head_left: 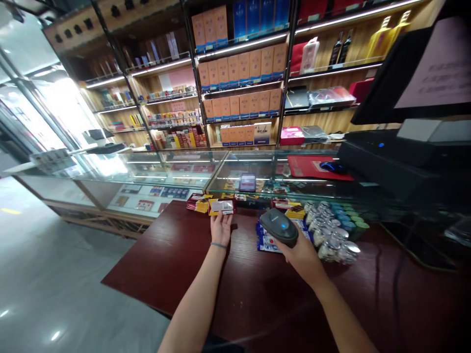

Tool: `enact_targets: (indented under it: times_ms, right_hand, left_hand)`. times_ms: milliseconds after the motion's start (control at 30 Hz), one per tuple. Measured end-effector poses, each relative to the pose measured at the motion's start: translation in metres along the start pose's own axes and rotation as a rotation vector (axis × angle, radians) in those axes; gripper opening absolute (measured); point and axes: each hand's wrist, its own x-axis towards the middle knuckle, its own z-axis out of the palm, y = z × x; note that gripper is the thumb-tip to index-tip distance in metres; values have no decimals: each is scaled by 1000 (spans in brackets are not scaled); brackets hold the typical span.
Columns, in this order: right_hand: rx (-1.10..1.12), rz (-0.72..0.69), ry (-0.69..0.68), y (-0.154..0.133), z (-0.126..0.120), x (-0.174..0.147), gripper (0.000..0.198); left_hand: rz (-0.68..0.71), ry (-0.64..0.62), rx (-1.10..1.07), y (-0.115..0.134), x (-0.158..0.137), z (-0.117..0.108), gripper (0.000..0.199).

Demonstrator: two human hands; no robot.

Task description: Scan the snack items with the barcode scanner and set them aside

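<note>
My left hand (221, 230) reaches forward over the dark red wooden counter, palm up, its fingers closed on a small yellow-and-red packet (221, 207) whose white barcode label shows. Just left of it lies a stack of similar yellow-and-red packets (197, 203). In my right hand (300, 250) is a black handheld barcode scanner (278, 226) with a lit blue light on top. Beneath the scanner lie blue-and-white packets (270, 242), partly hidden by it. Behind these is another pile of yellow-and-red packets (294, 212).
Clear jars with silver lids (331, 233) and green-lidded tubs (353, 224) stand right of the scanner. A glass display case (176, 166) runs behind the counter (158, 255). A small screen device (247, 182) and a mouse (332, 167) on a red mat sit there. A monitor (423, 68) rises at right.
</note>
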Motion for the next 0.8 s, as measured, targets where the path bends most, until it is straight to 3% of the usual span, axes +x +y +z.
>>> enact_targets:
  times_ms: [167,333,467,667,800]
  right_hand:
    - [3,-54,-144,2,6,-3,46]
    - [-53,-17,-257,5,6,1,26]
    - [-51,3,-212,4,8,-1,22]
    - [12,-16,-126,4,12,-5,43]
    - [26,-23,-111,6,11,-2,37]
  left_hand:
    - [13,23,-9,2,5,-4,14]
    - [36,-41,-43,1,7,-7,11]
    - [31,-18,-32,1,8,-6,11]
    - [12,35,-21,2,7,-5,15]
    - [11,38,-7,1,6,-5,16]
